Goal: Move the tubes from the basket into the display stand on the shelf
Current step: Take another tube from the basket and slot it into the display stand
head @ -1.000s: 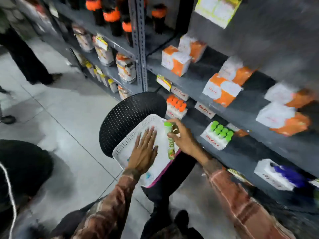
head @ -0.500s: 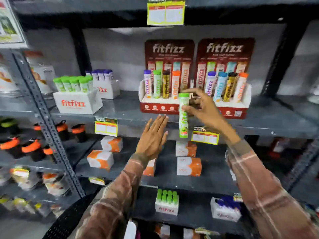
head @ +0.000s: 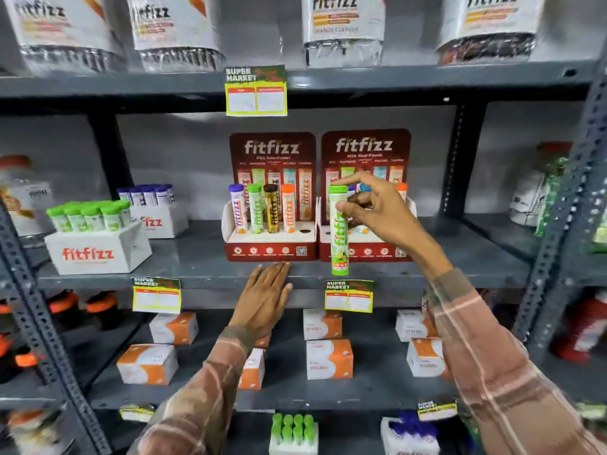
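My right hand [head: 381,208] grips a green-capped tube [head: 339,238] near its top and holds it upright in front of the right red display stand [head: 368,251]. That stand's tubes are mostly hidden behind my hand. The left red display stand [head: 272,249] holds several upright tubes and shows one empty hole [head: 304,231] at its right end. My left hand [head: 267,298] is flat with fingers together, its fingertips at the shelf's front edge [head: 203,277] below the left stand, holding nothing. The basket is out of view.
White boxes of green-capped tubes [head: 95,244] and purple-capped tubes [head: 154,211] stand on the same shelf at left. Yellow price tags [head: 348,295] hang on the shelf edges. Orange-white cartons [head: 329,357] fill the shelf below. Large jars [head: 341,27] stand above. Metal uprights [head: 555,231] flank the bay.
The view has risen from the basket to the shelf. My right hand has carried the green tube up and rightward to the right stand. My left hand has reached the shelf edge.
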